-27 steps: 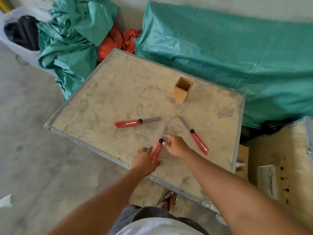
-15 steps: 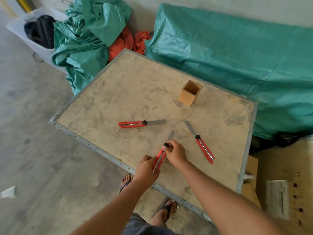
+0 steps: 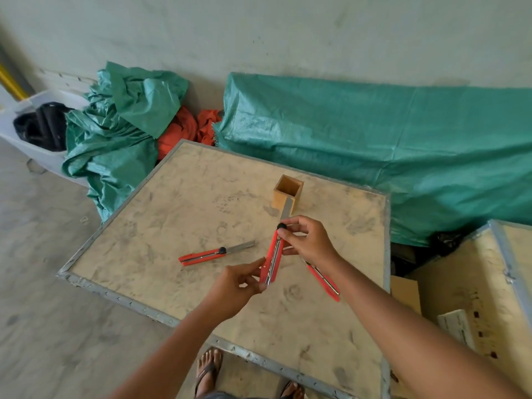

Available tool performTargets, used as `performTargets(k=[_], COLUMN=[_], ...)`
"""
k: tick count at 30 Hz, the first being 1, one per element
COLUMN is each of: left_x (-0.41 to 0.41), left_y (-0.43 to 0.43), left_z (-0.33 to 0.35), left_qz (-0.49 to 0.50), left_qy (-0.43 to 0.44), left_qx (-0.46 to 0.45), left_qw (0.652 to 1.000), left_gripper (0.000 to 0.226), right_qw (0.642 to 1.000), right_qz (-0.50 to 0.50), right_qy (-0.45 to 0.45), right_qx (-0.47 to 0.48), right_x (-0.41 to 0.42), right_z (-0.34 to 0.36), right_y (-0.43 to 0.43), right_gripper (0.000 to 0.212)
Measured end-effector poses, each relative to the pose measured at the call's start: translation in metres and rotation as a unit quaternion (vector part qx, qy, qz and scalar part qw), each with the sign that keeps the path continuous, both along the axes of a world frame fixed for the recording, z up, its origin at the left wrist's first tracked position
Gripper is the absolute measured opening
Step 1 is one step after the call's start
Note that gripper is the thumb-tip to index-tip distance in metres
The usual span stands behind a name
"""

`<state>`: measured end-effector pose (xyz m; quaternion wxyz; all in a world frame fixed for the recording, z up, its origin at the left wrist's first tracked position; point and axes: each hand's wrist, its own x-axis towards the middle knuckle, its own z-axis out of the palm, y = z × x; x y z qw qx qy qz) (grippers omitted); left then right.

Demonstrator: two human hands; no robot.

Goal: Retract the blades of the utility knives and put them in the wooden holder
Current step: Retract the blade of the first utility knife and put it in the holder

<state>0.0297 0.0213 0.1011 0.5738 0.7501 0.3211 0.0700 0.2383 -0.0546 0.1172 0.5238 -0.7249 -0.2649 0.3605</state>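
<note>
Head view: both hands hold one red utility knife with grey blade extended (image 3: 272, 262) above the dusty metal-edged board table (image 3: 161, 243); left hand (image 3: 239, 283) pinches the near end of the red handle, right hand (image 3: 306, 240) grips at the black slider knob, blade pointing far toward the small open-topped square wooden holder (image 3: 288, 194), which stands upright on the far part of the table. A second red knife (image 3: 214, 253) lies flat to the left, blade out; a third red knife (image 3: 324, 280) lies to the right, partly hidden under the right wrist; green tarpaulin (image 3: 374, 133) is heaped beyond the far edge.
</note>
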Motion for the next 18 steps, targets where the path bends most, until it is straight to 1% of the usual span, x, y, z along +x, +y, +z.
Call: performTargets(k=[4, 8, 11, 14, 18], left_x=[0.016, 0.033, 0.041, 0.044, 0.049], left_y=[0.012, 0.024, 0.039, 0.053, 0.068], left_z=[0.025, 0.045, 0.053, 0.053, 0.052], left_qz=[0.015, 0.027, 0.029, 0.019, -0.004], left_qy=[-0.077, -0.14, -0.154, -0.152, -0.147], left_qx=[-0.063, -0.129, -0.144, -0.149, -0.162], left_qw=[0.995, 0.981, 0.977, 0.977, 0.976], left_gripper=[0.052, 0.046, 0.044, 0.043, 0.043], right_qw=[0.999, 0.998, 0.994, 0.992, 0.991], right_qz=[-0.001, 0.053, 0.093, 0.099, 0.106], right_qy=[-0.005, -0.035, -0.06, -0.08, -0.08], right_qx=[0.04, 0.02, 0.01, 0.008, 0.002], right_x=[0.009, 0.008, 0.003, 0.001, 0.002], right_z=[0.038, 0.051, 0.051, 0.055, 0.057], right_y=[-0.001, -0.001, 0.003, 0.009, 0.017], right_gripper=[0.026, 0.025, 0.023, 0.025, 0.035])
